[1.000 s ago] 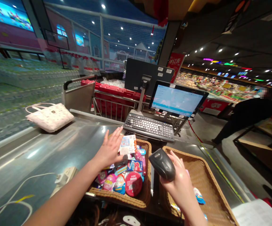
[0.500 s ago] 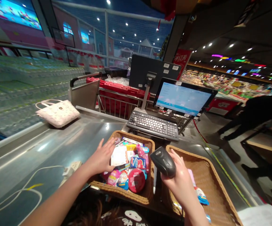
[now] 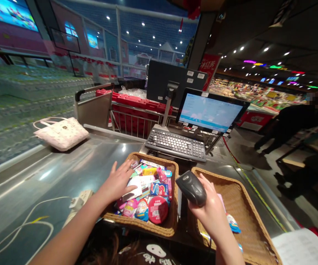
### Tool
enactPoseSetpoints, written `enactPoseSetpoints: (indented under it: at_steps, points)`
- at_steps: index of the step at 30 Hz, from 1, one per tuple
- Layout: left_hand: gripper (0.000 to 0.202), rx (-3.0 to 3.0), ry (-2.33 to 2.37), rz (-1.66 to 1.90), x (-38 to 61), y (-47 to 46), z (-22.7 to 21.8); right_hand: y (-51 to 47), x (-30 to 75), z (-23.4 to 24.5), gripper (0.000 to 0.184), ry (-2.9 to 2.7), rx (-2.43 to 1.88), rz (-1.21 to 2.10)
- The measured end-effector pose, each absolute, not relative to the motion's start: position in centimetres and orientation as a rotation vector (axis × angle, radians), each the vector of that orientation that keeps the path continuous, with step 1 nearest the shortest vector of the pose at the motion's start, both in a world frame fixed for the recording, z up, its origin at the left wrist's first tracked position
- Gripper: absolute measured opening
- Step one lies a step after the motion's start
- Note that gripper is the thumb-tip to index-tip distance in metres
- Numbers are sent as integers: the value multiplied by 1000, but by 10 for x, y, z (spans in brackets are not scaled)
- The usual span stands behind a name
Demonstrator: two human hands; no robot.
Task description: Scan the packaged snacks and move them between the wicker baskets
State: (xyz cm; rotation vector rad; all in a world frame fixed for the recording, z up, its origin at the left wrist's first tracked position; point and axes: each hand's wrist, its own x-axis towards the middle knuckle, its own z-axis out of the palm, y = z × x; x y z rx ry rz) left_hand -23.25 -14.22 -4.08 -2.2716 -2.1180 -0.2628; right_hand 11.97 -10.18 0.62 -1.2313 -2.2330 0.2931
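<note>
In the head view my right hand (image 3: 207, 202) is wrapped round a black barcode scanner (image 3: 191, 188), held above the gap between two wicker baskets. My left hand (image 3: 119, 184) rests over the left edge of the fuller basket (image 3: 147, 219), its fingers spread and thumb apart. Beside the thumb lies a white packet (image 3: 134, 188), tilted on the heap. Around it are a round red tub (image 3: 158, 209), a pink egg-shaped pack (image 3: 130, 208), a blue-and-white one (image 3: 142, 210) and a blue box (image 3: 159, 188). Under my right forearm, the other basket (image 3: 244, 206) holds a small blue-and-white pack (image 3: 232, 223).
A keyboard (image 3: 177, 144) and a lit monitor (image 3: 212, 111) stand behind the baskets. A pale handbag (image 3: 62, 134) sits on the metal counter (image 3: 103, 154) at the left. A power strip (image 3: 78, 204) with white cables lies nearer. A person in dark clothes (image 3: 293, 121) bends at the right.
My left hand has drawn slightly back from the white packet, which now lies more tilted. The scanner stays in my right hand. The view has shifted a little to the right.
</note>
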Motion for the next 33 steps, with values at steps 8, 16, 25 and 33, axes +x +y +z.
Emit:
enactPoseSetpoints:
  at_steps: [8, 16, 25, 33]
  points:
    - [33, -2462, -1764, -479, -170, -102, -23, -105, 166, 5, 45, -2071, -1363, 200]
    - [30, -2667, -1409, -612, -75, -50, -7, -111, 236, 6, 49, -1837, -1528, 7]
    - [23, -2979, -859, -374, 43, 30, -39, -118, 282, 9, 45, -1707, -1586, -45]
    - [23, -3111, -353, -107, 122, 74, -109, -117, 310, 6, 46, -1732, -1595, -21]
